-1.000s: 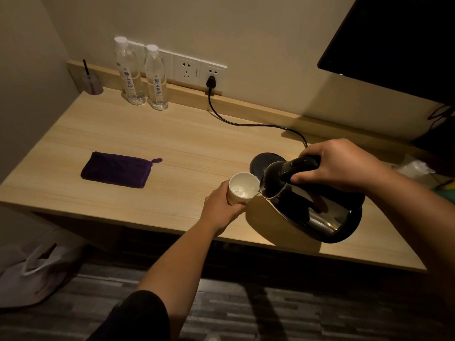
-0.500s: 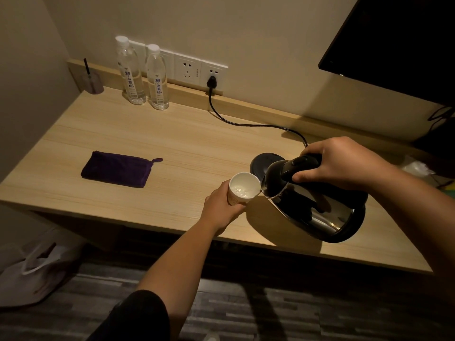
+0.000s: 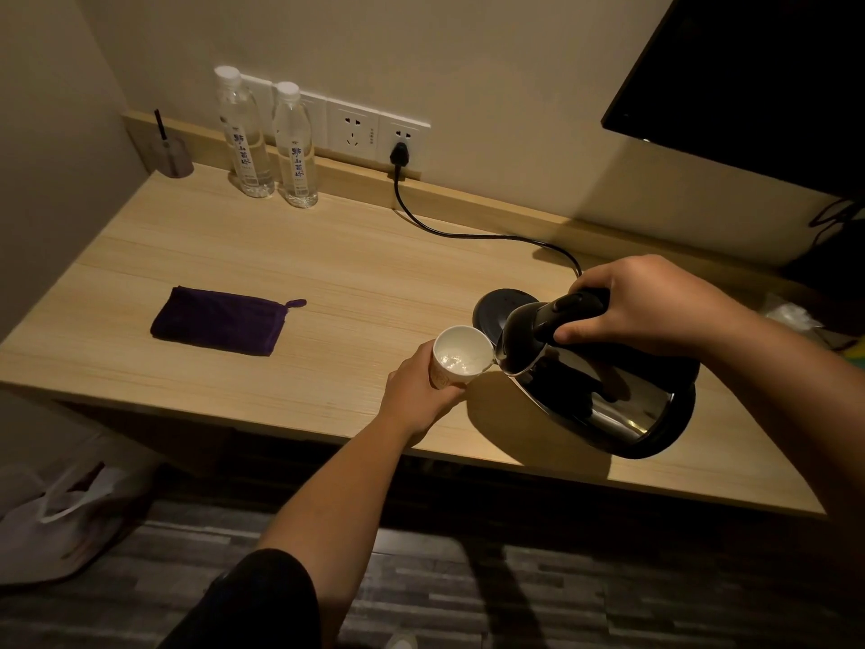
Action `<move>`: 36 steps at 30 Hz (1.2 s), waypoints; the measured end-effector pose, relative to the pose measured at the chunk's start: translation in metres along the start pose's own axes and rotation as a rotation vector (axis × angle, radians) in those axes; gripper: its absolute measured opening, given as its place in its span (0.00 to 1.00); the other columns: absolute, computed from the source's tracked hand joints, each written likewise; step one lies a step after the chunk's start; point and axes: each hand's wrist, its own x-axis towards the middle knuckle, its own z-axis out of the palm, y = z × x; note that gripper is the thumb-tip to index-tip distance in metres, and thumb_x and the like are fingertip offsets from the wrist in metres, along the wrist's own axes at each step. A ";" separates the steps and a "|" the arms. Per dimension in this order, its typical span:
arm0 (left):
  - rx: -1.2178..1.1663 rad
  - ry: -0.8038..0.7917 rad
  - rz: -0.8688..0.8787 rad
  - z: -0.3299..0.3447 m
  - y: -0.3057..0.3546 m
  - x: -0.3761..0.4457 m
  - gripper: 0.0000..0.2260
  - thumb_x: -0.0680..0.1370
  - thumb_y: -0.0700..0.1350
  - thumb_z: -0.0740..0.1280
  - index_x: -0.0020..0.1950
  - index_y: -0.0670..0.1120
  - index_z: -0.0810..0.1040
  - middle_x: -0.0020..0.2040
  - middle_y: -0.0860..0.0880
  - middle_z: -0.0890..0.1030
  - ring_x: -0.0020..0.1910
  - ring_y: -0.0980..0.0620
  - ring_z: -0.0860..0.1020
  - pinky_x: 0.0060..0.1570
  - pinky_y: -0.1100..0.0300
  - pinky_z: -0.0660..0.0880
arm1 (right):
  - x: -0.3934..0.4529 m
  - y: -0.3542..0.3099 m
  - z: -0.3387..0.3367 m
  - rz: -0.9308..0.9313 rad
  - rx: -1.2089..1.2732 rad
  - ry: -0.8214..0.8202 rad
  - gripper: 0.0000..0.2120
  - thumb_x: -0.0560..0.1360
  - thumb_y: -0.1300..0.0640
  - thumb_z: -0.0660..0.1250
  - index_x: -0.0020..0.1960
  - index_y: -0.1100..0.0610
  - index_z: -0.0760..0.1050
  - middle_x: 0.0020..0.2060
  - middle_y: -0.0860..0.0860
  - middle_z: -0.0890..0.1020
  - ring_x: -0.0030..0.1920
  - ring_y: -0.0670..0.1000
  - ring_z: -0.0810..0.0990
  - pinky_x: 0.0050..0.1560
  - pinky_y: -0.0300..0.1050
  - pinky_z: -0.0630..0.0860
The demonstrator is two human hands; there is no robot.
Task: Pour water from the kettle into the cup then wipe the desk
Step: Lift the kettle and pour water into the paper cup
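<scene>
Pale wood-grain worktop, fitted into a corner, seen from above by the head view. Entries from left to right.

White plastic bag: on the dark floor, below the worktop's left end.

Small clear holder with one dark stick upright in it: back left corner, against the wall ledge.

Purple cloth: folded flat, hanging loop at its right end, lying alone on the left half of the worktop, well apart from everything else.

Two water bottles: clear, white caps, upright, just beside each other at the back ledge.

Wall sockets: white plate row; a black plug sits in the right one, and its cord runs along the worktop toward the kettle base.

My left hand: wrapped around the side of the white cup, holding it near the front edge; whether the cup rests on the worktop I cannot tell. Water shows inside it.

Kettle base: black, round, on the worktop just behind the cup, partly hidden.

Kettle: steel body, black lid and handle, lifted and tilted left, spout at the cup's right rim, a thin stream of water passing in.

My right hand: clenched round the kettle's black handle.

Dark screen: on the wall, upper right.
</scene>
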 end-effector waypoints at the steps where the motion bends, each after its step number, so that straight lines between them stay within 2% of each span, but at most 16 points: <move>1: 0.006 0.001 0.003 0.000 0.000 0.000 0.33 0.66 0.57 0.74 0.68 0.58 0.65 0.58 0.58 0.76 0.56 0.53 0.73 0.58 0.48 0.73 | 0.000 0.000 -0.001 -0.002 0.000 -0.003 0.18 0.64 0.39 0.72 0.50 0.46 0.78 0.39 0.44 0.80 0.39 0.44 0.77 0.34 0.39 0.74; 6: 0.016 -0.003 0.008 0.000 -0.001 0.001 0.33 0.66 0.57 0.74 0.68 0.57 0.66 0.56 0.59 0.74 0.55 0.54 0.72 0.57 0.49 0.73 | 0.000 -0.002 -0.002 -0.009 -0.017 -0.008 0.18 0.65 0.40 0.72 0.50 0.47 0.78 0.39 0.43 0.79 0.39 0.44 0.77 0.32 0.37 0.70; 11: 0.011 -0.009 0.002 0.001 -0.001 0.000 0.34 0.65 0.59 0.73 0.68 0.58 0.65 0.56 0.59 0.74 0.57 0.53 0.73 0.55 0.53 0.73 | 0.002 -0.004 -0.002 -0.016 -0.046 -0.008 0.19 0.65 0.39 0.71 0.50 0.48 0.78 0.38 0.44 0.79 0.38 0.44 0.76 0.34 0.39 0.74; 22: 0.013 -0.010 -0.013 0.001 -0.002 0.001 0.33 0.65 0.58 0.73 0.67 0.59 0.65 0.54 0.60 0.74 0.56 0.53 0.73 0.57 0.49 0.73 | 0.003 -0.005 -0.003 -0.039 -0.013 -0.014 0.17 0.61 0.36 0.69 0.46 0.44 0.76 0.37 0.43 0.79 0.37 0.44 0.77 0.31 0.37 0.71; 25: 0.012 -0.008 -0.013 0.001 -0.002 0.001 0.33 0.66 0.57 0.73 0.68 0.59 0.65 0.55 0.58 0.75 0.57 0.52 0.74 0.56 0.50 0.74 | -0.001 0.003 -0.001 0.005 0.087 -0.013 0.19 0.60 0.37 0.69 0.47 0.43 0.75 0.40 0.43 0.79 0.41 0.45 0.77 0.36 0.40 0.74; 28: 0.009 -0.011 -0.014 0.001 -0.002 0.001 0.32 0.66 0.57 0.73 0.68 0.59 0.65 0.57 0.57 0.76 0.57 0.52 0.74 0.56 0.49 0.74 | -0.011 0.015 0.007 0.041 0.220 0.025 0.15 0.61 0.40 0.72 0.45 0.40 0.74 0.42 0.43 0.79 0.43 0.45 0.77 0.37 0.40 0.72; 33: -0.003 -0.022 -0.028 -0.001 0.004 -0.001 0.35 0.63 0.62 0.72 0.67 0.57 0.66 0.55 0.58 0.75 0.54 0.55 0.73 0.50 0.57 0.71 | -0.040 0.041 0.030 0.112 0.507 0.168 0.13 0.64 0.48 0.75 0.47 0.40 0.77 0.40 0.45 0.80 0.37 0.41 0.78 0.36 0.41 0.69; 35: -0.005 -0.027 -0.035 -0.001 0.005 -0.001 0.35 0.63 0.61 0.73 0.68 0.57 0.66 0.54 0.59 0.74 0.54 0.54 0.73 0.49 0.59 0.69 | -0.054 0.052 0.044 0.169 0.639 0.253 0.13 0.64 0.48 0.75 0.47 0.40 0.77 0.40 0.46 0.81 0.37 0.40 0.78 0.37 0.41 0.70; 36: 0.003 -0.027 -0.037 -0.001 0.005 -0.001 0.34 0.64 0.59 0.73 0.68 0.56 0.65 0.55 0.59 0.74 0.54 0.54 0.72 0.49 0.60 0.68 | -0.060 0.059 0.052 0.198 0.695 0.300 0.13 0.64 0.48 0.74 0.47 0.40 0.77 0.41 0.46 0.81 0.38 0.42 0.79 0.37 0.42 0.70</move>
